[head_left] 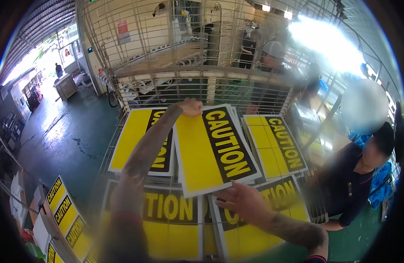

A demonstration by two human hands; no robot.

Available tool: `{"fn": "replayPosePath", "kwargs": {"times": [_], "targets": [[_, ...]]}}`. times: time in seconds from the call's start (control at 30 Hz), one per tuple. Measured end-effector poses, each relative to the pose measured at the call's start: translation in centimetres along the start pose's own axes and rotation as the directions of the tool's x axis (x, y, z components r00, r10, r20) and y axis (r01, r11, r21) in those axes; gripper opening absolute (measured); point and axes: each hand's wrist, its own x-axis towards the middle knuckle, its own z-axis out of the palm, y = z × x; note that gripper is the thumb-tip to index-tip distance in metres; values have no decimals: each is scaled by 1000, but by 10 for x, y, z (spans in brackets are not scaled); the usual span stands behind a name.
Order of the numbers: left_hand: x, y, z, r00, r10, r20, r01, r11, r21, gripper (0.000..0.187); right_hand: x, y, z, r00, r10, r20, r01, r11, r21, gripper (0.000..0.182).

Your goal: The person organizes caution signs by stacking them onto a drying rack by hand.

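A yellow and black caution sign lies tilted on top of the middle stack in a wire cage. My left hand is closed on its upper edge, with the arm crossing over the left-hand stack. At the sign's lower edge is my right hand, fingers stretched and apart, fingertips at or just touching the border. Beneath that hand rests another caution sign stack. More caution signs lie to the left, to the right and at the lower left, partly behind my left arm.
Wire mesh walls surround the stacks. A co-worker in a dark shirt stands close on the right. More caution signs stand at the lower left beside the green floor. Other people are behind the cage.
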Motion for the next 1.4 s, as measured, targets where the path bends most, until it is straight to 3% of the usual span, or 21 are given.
{"fn": "replayPosePath", "kwargs": {"times": [0.2, 0.23, 0.3, 0.37, 0.47, 0.53, 0.57, 0.63, 0.67, 0.77, 0.83, 0.9, 0.97, 1.03, 1.1, 1.17, 1.2, 1.23, 1.27, 1.3, 1.4], "targets": [[-33, 15, -102, 935, 302, -184, -312, 950, -29, 40, 3, 9, 0, 999, -14, -35, 15, 1000, 24, 56], [-57, 30, -128, 947, 275, -164, -295, 949, -113, 37, 3, 12, -2, 999, -35, -39, 36, 999, 23, 56], [-102, 45, -169, 884, 309, -350, -352, 934, -65, 36, 3, 14, -3, 997, -55, -55, 54, 998, -13, 55], [-143, 51, -203, 855, 321, -408, -381, 922, -72, 40, 1, 11, 3, 995, -51, -81, 45, 996, -77, 54], [-195, 45, -227, 801, 324, -503, -470, 861, -194, 45, -2, 3, 20, 986, -101, -131, 58, 951, -303, 57], [-213, 21, -229, 782, 284, -554, -464, 860, -213, 46, 7, 5, 17, 981, -192, -30, 178, 947, -266, 60], [-218, 11, -226, 770, 267, -580, -465, 857, -223, 46, 13, 5, 18, 974, -224, 22, 223, 947, -230, 59], [-214, -15, -203, 853, 164, -496, -449, 714, -536, 44, 21, 9, 22, 962, -266, 63, 269, 961, -57, 49], [-210, -27, -192, 888, 130, -441, -422, 611, -670, 43, 21, 13, 28, 959, -283, 28, 284, 956, -76, 45], [-202, -52, -149, 890, 46, -454, -341, 729, -593, 43, 21, 17, 48, 941, -339, -12, 336, 936, -106, 34], [-205, -70, -123, 943, 1, -333, -224, 742, -632, 40, 23, 13, 56, 936, -353, -1, 349, 926, -144, 30], [-212, -98, -95, 955, -174, -241, 2, 815, -580, 48, 22, 8, 51, 951, -309, -3, 307, 947, -97, 30], [-226, -127, -63, 889, -375, -261, 344, 926, -157, 55, 22, 7, 42, 972, -236, -21, 237, 969, 72, 30], [-244, -157, -22, 821, -523, -229, 527, 848, -47, 62, 24, 14, 30, 976, -212, -55, 217, 967, 130, 30], [-253, -185, 14, 832, -468, -298, 452, 883, -125, 72, 21, 18, 22, 982, -187, -31, 190, 968, 163, 34], [-250, -216, 38, 783, -442, -437, 362, 896, -258, 79, 17, 21, 28, 967, -250, 53, 250, 968, 2, 37], [-256, -200, 22, 775, -425, -467, 216, 874, -436, 75, 18, 22, 27, 972, -217, 89, 213, 975, 56, 38], [-269, -182, 11, 775, -541, -325, 43, 560, -828, 61, 20, 24, 27, 975, -184, 124, 172, 979, 107, 39], [-280, -169, -7, 823, -509, -252, -67, 355, -933, 56, 23, 25, 27, 989, -103, 102, 80, 973, 215, 42], [-291, -162, -22, 867, -460, -191, -151, 121, -981, 51, 24, 26, 27, 984, -98, 146, 66, 976, 207, 44], [-336, -100, -49, 872, -453, -186, -287, -164, -944, 48, 25, 27, 37, 972, -94, 215, 57, 983, 173, 48]]}}
